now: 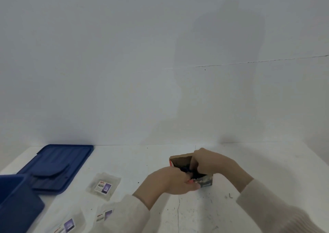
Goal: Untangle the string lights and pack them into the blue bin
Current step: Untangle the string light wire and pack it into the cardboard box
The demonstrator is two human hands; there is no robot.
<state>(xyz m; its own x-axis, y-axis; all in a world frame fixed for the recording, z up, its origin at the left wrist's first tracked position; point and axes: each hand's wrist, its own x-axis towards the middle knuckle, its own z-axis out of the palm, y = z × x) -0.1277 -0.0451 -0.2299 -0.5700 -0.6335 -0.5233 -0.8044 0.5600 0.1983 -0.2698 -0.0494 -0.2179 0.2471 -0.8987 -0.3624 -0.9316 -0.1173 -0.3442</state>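
White bench. Right hand grips box; left hand fingers pinch lights inside. Just starting, I think: bin waits.

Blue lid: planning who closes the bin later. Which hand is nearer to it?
Left. The left hand is right of the blue lid, at the cardboard box; the right hand grips the box farther right.

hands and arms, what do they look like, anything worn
The left hand and right hand are bare, no gloves. Each arm wears a cream long sleeve reaching the wrist; the right sleeve shows fine knit ribbing, the left sleeve looks alike.
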